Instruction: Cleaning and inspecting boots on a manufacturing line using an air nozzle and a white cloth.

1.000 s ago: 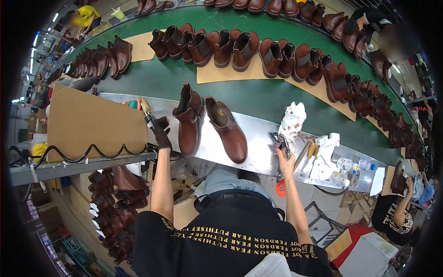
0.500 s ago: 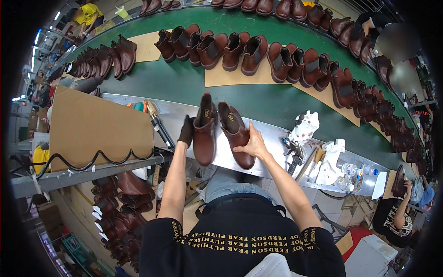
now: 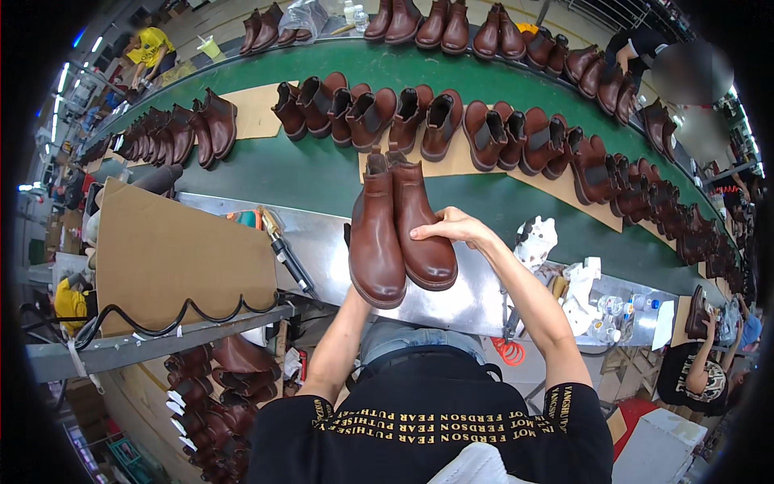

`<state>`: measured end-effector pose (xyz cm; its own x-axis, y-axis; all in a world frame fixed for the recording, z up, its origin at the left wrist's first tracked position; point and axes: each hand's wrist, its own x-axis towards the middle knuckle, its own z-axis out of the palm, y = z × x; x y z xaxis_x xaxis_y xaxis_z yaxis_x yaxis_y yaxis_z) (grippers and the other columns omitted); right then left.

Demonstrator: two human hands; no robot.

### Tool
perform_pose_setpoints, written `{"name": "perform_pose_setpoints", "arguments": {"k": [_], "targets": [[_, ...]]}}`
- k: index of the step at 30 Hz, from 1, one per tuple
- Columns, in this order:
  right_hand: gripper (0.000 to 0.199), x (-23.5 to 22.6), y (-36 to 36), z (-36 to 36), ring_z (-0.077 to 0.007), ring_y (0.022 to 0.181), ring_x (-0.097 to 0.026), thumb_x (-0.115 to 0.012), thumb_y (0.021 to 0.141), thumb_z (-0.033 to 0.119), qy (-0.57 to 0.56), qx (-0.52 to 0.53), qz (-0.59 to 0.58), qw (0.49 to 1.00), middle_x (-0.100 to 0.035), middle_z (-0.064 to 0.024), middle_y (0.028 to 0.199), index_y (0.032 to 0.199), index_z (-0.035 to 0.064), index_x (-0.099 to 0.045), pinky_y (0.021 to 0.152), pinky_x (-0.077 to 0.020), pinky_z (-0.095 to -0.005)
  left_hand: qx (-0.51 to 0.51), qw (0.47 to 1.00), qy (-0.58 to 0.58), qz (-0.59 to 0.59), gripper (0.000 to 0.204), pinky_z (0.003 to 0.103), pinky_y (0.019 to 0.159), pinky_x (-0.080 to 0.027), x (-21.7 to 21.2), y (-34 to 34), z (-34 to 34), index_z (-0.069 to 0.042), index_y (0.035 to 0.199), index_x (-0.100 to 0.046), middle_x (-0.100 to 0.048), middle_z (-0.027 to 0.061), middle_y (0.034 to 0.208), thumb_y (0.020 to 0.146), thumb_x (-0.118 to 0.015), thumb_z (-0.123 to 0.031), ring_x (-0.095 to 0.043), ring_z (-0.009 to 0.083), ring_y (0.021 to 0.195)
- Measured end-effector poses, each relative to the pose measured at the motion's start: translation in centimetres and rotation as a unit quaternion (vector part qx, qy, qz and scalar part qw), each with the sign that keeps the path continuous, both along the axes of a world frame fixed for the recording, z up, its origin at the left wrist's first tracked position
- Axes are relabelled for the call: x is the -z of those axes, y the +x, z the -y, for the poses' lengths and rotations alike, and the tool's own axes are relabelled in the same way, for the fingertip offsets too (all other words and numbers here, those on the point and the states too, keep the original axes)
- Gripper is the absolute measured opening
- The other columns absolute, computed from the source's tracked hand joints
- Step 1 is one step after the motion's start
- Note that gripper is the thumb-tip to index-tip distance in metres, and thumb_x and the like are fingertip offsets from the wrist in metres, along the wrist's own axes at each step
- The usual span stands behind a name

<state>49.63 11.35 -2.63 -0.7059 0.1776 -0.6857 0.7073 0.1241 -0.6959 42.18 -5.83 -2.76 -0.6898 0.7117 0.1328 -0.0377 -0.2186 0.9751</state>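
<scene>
Two brown leather ankle boots are held side by side above the metal ledge, toes toward me. My right hand grips the right boot along its outer side, thumb pressed on the upper. Behind the left boot, my left hand is almost wholly hidden; only a bit of its dark glove shows at the boot's edge, and its forearm rises beneath the toe. The boots touch along their inner sides, and their shafts point toward the green belt.
A long row of brown boots stands on cardboard across the green belt. Left of me are a cardboard sheet, a coiled black cable and a brush-like tool. Bottles and white cloths lie at right. Other people work nearby.
The boots were apart and upright with openings showing; now they are together, raised and tilted so their uppers show. My left hand has gone behind the left boot.
</scene>
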Motion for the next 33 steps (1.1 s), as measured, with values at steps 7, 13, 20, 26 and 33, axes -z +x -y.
{"name": "perform_pose_setpoints", "arguments": {"k": [7,13,20,26,33], "targets": [[0.060,-0.5,4.6,1.4,-0.0215,0.097,-0.060,-0.067,0.080,0.028,-0.074,0.232,-0.273,0.931,-0.060,-0.0178,0.109,0.125,-0.0065,-0.046,0.085,-0.0470,-0.0293,-0.067,0.968,0.120,0.212,0.025,0.030,0.085,-0.045,1.7,0.9,-0.2,0.000,0.115,-0.050,-0.056,0.0077,0.105,0.095,-0.047,-0.015,-0.055,0.0173,0.095],[0.036,1.9,22.5,6.9,-0.0133,0.068,-0.055,-0.078,0.067,0.015,0.367,0.391,-0.001,0.844,-0.058,-0.0050,0.076,0.092,-0.0020,-0.058,0.061,-0.0458,-0.0261,-0.125,0.941,0.188,0.252,0.024,0.031,0.086,-0.045,0.7,-3.1,-1.3,-0.002,0.113,-0.050,-0.055,0.0108,0.105,0.093,-0.047,-0.014,-0.053,0.0205,0.099],[0.031,15.5,26.4,5.3,-0.0121,0.080,-0.057,-0.072,0.076,0.010,0.121,0.466,-0.171,0.859,-0.062,-0.0056,0.093,0.103,-0.0016,-0.061,0.070,-0.0468,-0.0270,-0.134,0.956,0.137,0.221,0.024,0.032,0.086,-0.045,0.6,-3.8,-1.1,-0.002,0.112,-0.050,-0.054,0.0116,0.105,0.093,-0.046,-0.014,-0.053,0.0215,0.098],[0.031,7.2,20.4,6.8,-0.0146,0.091,-0.056,-0.061,0.082,0.005,0.129,0.461,-0.214,0.852,-0.061,-0.0075,0.101,0.111,-0.0026,-0.055,0.083,-0.0435,-0.0284,-0.111,0.973,0.088,0.183,0.024,0.032,0.086,-0.044,0.6,-3.6,-1.4,-0.001,0.112,-0.050,-0.054,0.0122,0.104,0.092,-0.046,-0.014,-0.053,0.0223,0.098],[0.020,-5.9,11.8,9.2,-0.0065,0.070,-0.054,-0.068,0.081,0.008,0.071,0.432,-0.331,0.836,-0.060,-0.0014,0.077,0.096,-0.0041,-0.061,0.064,-0.0447,-0.0202,-0.073,0.986,0.033,0.143,0.024,0.033,0.086,-0.044,0.6,-2.7,-1.3,-0.001,0.112,-0.050,-0.054,0.0130,0.104,0.092,-0.045,-0.014,-0.053,0.0233,0.098]]}}
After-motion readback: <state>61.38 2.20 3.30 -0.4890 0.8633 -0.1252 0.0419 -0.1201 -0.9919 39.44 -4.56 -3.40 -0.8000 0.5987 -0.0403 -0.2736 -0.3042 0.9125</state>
